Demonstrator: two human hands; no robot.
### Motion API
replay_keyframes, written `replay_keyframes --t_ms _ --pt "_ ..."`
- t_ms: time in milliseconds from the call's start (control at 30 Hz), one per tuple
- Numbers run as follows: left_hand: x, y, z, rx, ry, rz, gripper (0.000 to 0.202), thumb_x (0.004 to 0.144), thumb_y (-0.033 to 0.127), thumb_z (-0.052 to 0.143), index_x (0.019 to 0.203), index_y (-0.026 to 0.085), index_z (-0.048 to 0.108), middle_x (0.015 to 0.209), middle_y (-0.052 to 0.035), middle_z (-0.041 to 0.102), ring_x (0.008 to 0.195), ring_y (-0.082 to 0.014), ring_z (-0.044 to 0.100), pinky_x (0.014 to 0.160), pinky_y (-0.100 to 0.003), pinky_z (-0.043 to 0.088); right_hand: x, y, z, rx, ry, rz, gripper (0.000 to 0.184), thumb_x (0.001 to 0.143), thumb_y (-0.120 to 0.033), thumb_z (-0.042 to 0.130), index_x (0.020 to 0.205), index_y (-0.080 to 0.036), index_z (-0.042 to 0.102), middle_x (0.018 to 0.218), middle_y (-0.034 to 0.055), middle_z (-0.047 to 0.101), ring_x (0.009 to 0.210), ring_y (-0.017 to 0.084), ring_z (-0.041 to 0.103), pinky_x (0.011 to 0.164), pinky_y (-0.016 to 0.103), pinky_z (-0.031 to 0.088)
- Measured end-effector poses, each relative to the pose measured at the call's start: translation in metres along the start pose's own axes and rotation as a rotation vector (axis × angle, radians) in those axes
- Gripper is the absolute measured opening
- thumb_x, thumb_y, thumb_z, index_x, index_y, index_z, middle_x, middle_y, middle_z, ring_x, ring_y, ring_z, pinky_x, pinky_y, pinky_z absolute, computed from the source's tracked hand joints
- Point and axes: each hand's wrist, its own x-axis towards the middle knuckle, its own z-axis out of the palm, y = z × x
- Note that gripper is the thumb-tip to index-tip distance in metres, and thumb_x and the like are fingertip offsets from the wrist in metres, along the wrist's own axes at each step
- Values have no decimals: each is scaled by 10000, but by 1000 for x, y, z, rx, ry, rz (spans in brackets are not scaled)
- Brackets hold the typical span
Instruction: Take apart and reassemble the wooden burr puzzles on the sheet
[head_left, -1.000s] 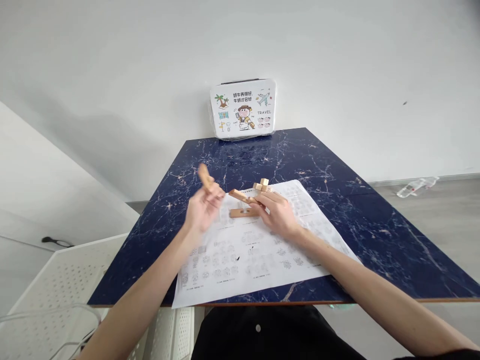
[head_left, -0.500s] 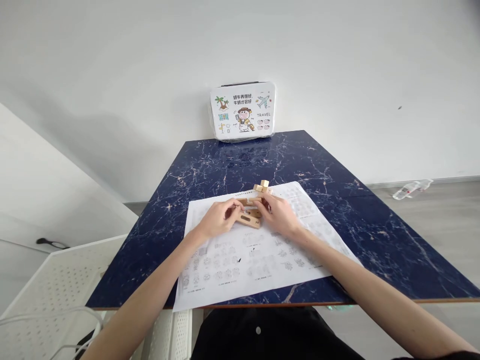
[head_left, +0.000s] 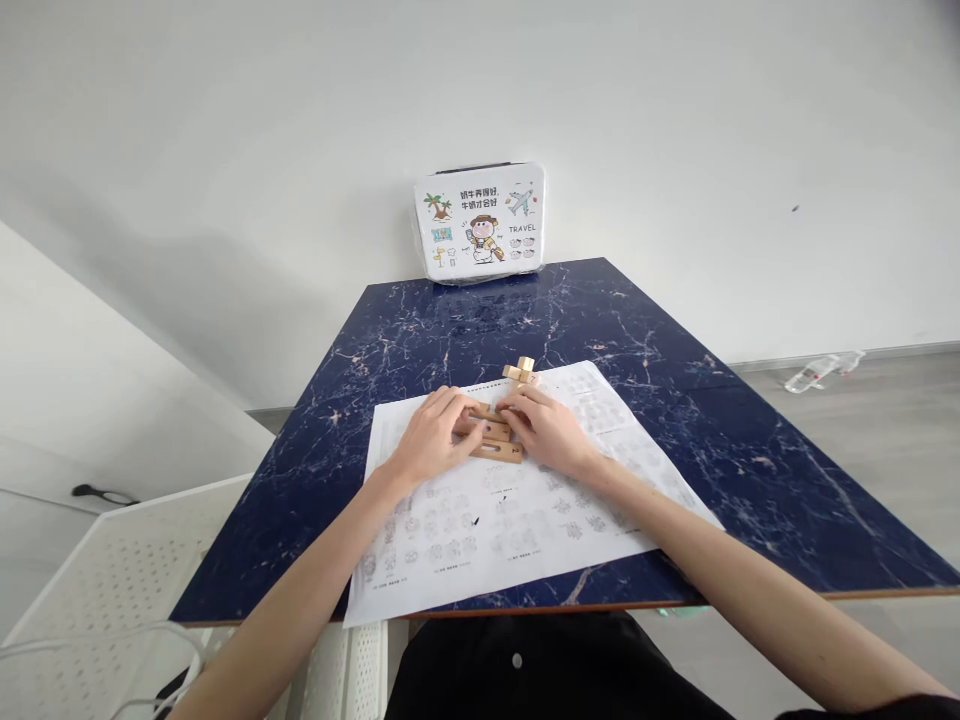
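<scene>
Three wooden puzzle pieces lie one behind another on a printed sheet (head_left: 450,590). Nearest is a slotted wooden bar (head_left: 510,455) marked 2, lying flat. Behind it, a second wooden bar (head_left: 495,431) sits between my hands, and a notched piece shows partly farther back. My left hand (head_left: 431,437) has its thumb and fingers curled round the left ends of the bars. My right hand (head_left: 551,432) pinches at the right end, its fingertips on the rear pieces. The fingers hide parts of the pieces. Just beyond my right hand stands a small cross-shaped wooden block (head_left: 522,371).
The blue marbled table (head_left: 660,400) ends at its front edge by my body. A white printed case (head_left: 480,225) leans on the wall at the back. A white perforated cart (head_left: 150,560) with cables stands at left. A plastic bottle (head_left: 823,371) lies on the floor at right.
The front bar marked 2 was tilted under my left fingers and now lies straighter on the sheet. My left hand has shifted back and left, onto the bars behind.
</scene>
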Motion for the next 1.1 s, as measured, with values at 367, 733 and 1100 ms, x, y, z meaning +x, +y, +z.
replay_keyframes --t_ms 367,733,1100 --pt "1 -1 11 114 -289 14 571 903 637 720 1360 317 593 1413 -87 555 1333 -323 475 1152 -520 413 2 -11 -1 201 85 139 165 1011 -283 487 1124 -220 590 1008 89 745 701 211 682 677 369 530" --pt "-3 -54 -10 536 45 -299 467 897 536 681 1227 209 637 1200 -136 573 1119 -352 529 1002 -538 471 1 -12 -4 198 68 137 138 974 -268 480 1063 -227 577 946 77 727 664 199 648 656 358 481" --pt "-1 -3 0 227 -22 91 171 962 150 500 1038 212 640 1028 -44 700 853 -173 660 801 -316 527 1 -14 -4 161 34 105 147 965 -245 488 998 -214 627 858 64 732 658 203 639 652 334 462"
